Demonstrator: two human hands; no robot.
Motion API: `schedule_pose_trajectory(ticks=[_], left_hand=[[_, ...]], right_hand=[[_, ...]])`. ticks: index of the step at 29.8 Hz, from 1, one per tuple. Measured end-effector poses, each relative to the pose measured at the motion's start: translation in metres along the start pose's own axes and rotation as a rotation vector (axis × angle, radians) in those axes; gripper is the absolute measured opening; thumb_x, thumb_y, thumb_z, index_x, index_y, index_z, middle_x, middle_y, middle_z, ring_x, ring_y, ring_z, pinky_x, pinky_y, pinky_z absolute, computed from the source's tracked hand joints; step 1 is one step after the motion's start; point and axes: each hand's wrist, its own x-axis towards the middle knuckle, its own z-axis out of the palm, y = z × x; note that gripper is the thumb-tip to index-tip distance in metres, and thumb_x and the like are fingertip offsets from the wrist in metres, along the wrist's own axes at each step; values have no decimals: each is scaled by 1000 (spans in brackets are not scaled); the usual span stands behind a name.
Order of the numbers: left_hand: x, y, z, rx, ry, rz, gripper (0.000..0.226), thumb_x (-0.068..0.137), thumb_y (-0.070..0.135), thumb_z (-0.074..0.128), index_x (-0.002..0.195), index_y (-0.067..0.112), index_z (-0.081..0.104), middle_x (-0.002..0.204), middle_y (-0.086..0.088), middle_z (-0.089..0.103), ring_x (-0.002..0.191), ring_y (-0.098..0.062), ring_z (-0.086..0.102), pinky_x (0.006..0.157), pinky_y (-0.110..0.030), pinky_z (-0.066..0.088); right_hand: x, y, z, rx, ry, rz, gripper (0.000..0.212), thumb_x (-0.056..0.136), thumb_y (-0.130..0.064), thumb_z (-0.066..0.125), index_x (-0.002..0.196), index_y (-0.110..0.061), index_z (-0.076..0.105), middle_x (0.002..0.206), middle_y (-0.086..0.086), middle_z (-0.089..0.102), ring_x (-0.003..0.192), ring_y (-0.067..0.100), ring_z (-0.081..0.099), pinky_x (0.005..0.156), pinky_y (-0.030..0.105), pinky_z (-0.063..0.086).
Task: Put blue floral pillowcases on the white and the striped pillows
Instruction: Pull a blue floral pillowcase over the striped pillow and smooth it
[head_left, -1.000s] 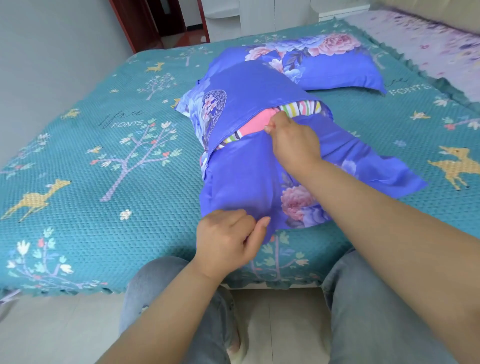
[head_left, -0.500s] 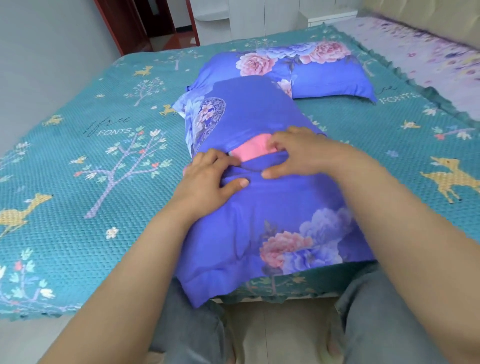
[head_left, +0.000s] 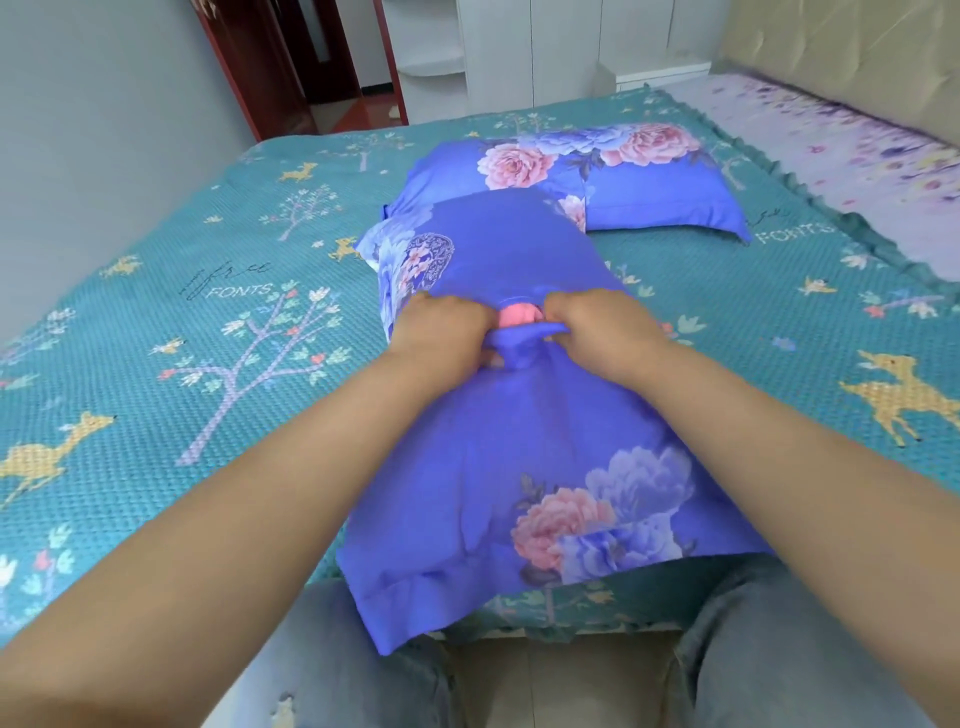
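Observation:
A pillow in a blue floral pillowcase (head_left: 524, 457) lies lengthwise on the teal bed cover, its near end hanging over the bed edge. At the case's back opening a small pink patch of the striped pillow (head_left: 519, 315) shows. My left hand (head_left: 441, 332) and my right hand (head_left: 597, 325) sit on either side of that gap, each gripping the bunched edge of the blue flap. A second pillow, fully inside a blue floral pillowcase (head_left: 587, 176), lies crosswise behind.
The teal quilted bed cover (head_left: 208, 364) with trees and deer spreads left and right. A lilac floral sheet (head_left: 857, 150) covers the far right. A dark red door frame (head_left: 249, 67) and white cabinets stand beyond the bed. My knees are at the bed's near edge.
Both hands moved up the pillow to the opening and drew the blue flap over it. The coloured stripes are now covered; only a small pink patch shows.

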Motion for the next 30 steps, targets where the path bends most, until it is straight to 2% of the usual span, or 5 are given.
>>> schedule_pose_trajectory(ticks=[5,15,21,24,30], left_hand=[[5,-6,33,-121,417,-121,18,85,13,45,99,8,55,97,-16,57,72,-37,62,47,-39,42],[-2,-27,42,-402,62,-121,41,87,56,51,70,20,43,72,0,48,82,-27,54,68,-31,39],[-4,-92,28,-690,-280,-132,38,71,49,59,61,13,54,72,-9,55,71,-21,49,70,-35,41],[4,-86,32,-600,-110,-194,23,74,31,67,63,16,53,73,-4,56,71,-26,56,64,-31,42],[10,-41,62,-170,463,-306,18,78,13,58,93,5,54,97,-18,52,72,-38,58,47,-38,41]], right_hand=[[10,-10,9,163,141,111,17,91,-13,49,107,-6,49,93,25,61,86,43,58,65,42,42],[6,28,25,-51,138,352,53,87,-57,50,106,-11,67,115,11,52,110,33,49,85,39,44],[12,72,11,533,-300,206,53,68,-65,66,64,-13,56,71,6,54,69,18,51,71,35,43],[11,79,-4,580,-411,200,23,70,-39,70,69,-18,60,73,4,57,74,19,53,71,32,42],[26,55,12,-14,97,386,35,91,-34,51,102,-2,60,105,19,57,96,36,57,73,37,42]])
